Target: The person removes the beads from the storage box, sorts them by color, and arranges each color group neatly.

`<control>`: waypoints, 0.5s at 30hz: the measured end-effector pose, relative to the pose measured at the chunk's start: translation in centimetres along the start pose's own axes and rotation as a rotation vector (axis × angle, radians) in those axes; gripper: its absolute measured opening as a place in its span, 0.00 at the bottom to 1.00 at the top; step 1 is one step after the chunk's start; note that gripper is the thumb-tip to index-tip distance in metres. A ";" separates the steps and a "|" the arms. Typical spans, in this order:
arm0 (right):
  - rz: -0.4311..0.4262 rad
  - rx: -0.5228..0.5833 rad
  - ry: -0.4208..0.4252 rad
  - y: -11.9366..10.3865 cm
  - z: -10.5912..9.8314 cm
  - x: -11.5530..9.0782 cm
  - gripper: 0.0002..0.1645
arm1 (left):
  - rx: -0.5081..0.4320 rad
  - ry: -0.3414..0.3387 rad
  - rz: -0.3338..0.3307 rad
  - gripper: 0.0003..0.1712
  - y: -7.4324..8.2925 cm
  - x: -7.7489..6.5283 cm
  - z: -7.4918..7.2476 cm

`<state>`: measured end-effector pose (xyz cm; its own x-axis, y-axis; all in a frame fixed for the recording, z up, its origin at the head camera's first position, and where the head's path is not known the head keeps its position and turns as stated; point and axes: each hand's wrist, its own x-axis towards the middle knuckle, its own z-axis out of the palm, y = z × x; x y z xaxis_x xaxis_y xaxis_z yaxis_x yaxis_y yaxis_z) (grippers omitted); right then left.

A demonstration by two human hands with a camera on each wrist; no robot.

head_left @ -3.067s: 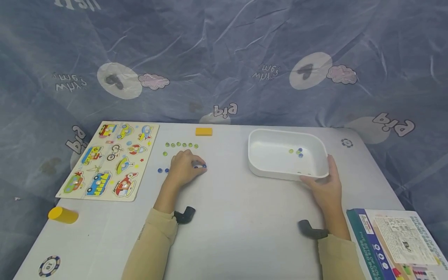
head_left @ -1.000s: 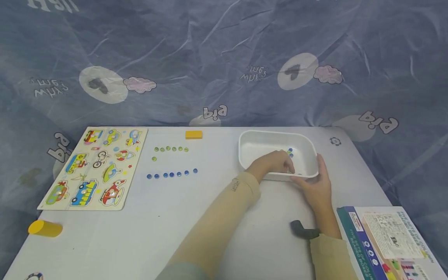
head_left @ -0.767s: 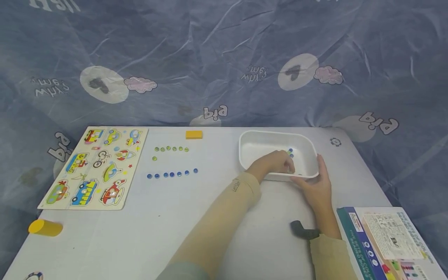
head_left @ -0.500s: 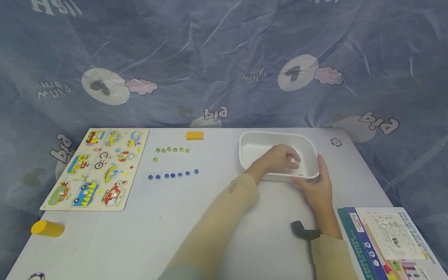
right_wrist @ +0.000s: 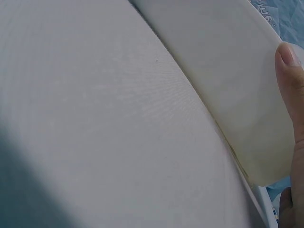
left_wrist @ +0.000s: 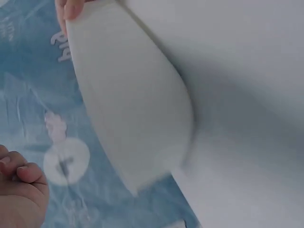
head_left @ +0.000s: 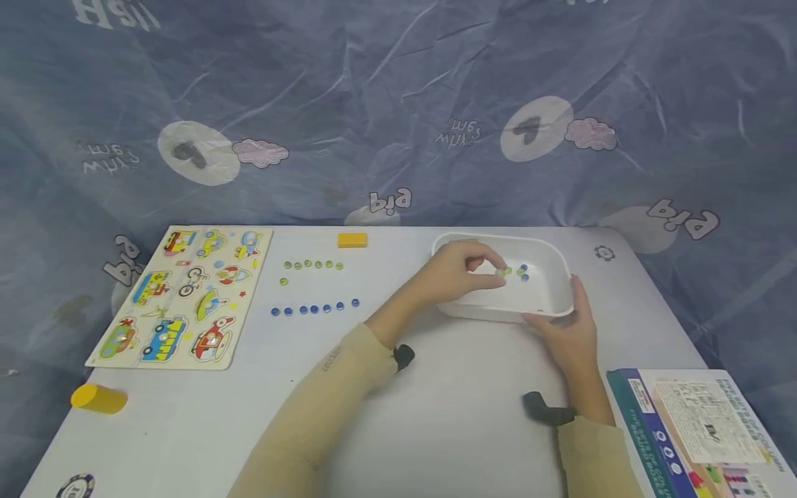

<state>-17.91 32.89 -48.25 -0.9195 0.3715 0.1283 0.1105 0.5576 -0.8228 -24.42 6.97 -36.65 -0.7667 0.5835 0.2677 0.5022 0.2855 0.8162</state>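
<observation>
The white tray (head_left: pixel 504 312) stands on the right half of the table. My right hand (head_left: pixel 569 339) grips its right front corner, with the thumb (right_wrist: pixel 290 85) against the outer wall in the right wrist view. Over the tray's left part, my left hand (head_left: pixel 457 273) pinches a small green glass bead (head_left: pixel 501 273) between thumb and forefinger. Near those fingertips is another green bead (head_left: pixel 508 271). Farther right in the tray lie a green bead (head_left: pixel 520 272) and two blue beads (head_left: pixel 525 278). In the left wrist view the left hand (left_wrist: pixel 21 194) is partly cut off.
Left of the tray are a row of green beads (head_left: pixel 319 264), a single green bead (head_left: pixel 284 281) and a row of blue beads (head_left: pixel 314 309). A yellow block (head_left: pixel 352 240), a vehicle puzzle board (head_left: pixel 187 297), a yellow cylinder (head_left: pixel 99 399) and a box (head_left: pixel 710 422) stand around.
My left hand left the blue row, reached into the tray toward its right front, and has now drawn back left with a green bead. The right hand has kept its grip on the tray.
</observation>
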 end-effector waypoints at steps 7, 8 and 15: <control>0.012 -0.016 0.015 0.0 0.1 0.0 0.67 | 0.071 0.155 -0.203 0.12 -3.5 -7.3 -6.5; 0.014 -0.014 0.015 0.0 0.1 0.0 0.67 | 0.094 0.183 -0.235 0.12 -4.2 -8.2 -7.5; 0.021 -0.021 0.015 0.1 0.3 0.0 0.66 | 0.227 0.314 -0.451 0.15 -9.2 -14.2 -13.2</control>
<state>-18.04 32.73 -48.54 -0.9110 0.3947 0.1196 0.1380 0.5649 -0.8135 -23.41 -13.98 -41.27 -0.9886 0.1232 0.0867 0.1453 0.6287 0.7640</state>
